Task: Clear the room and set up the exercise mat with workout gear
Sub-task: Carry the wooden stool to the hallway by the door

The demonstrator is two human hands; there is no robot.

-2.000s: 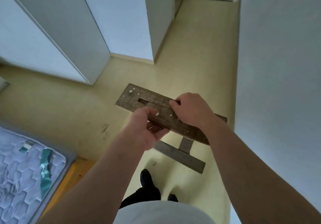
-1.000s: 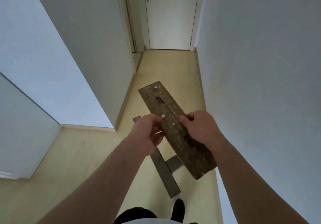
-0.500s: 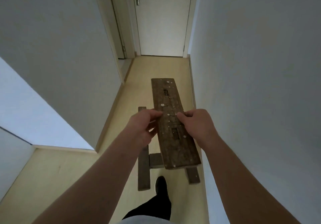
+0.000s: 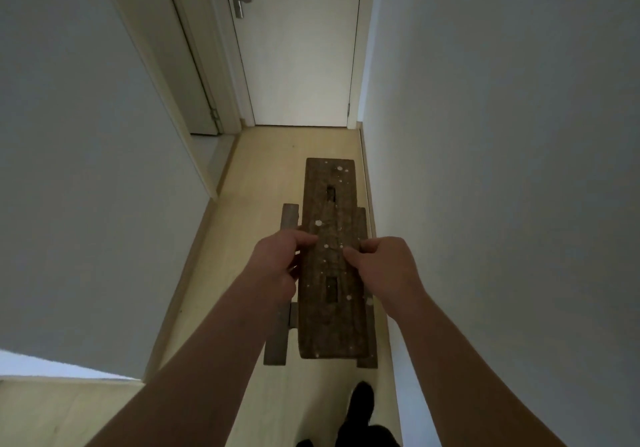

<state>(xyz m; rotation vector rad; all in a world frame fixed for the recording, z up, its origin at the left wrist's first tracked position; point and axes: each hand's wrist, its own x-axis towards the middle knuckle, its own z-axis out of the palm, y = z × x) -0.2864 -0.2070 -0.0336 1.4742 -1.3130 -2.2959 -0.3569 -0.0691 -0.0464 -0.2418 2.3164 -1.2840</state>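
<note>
While gripping opposite long edges of the paint-flecked dark wooden bench (image 4: 329, 308), the left hand (image 4: 277, 266) and right hand (image 4: 382, 270) are holding it lengthwise, probably to clear the pale walls (image 4: 485, 134).

Can't see the fingertips of left hand (image 4: 277, 263) or right hand (image 4: 384, 270), tucked under the long edges of the wooden bench (image 4: 329, 322). Barely catching its legs beneath the plank. Missing the top of the door (image 4: 298, 48) above, both forearms' ends below.
</note>
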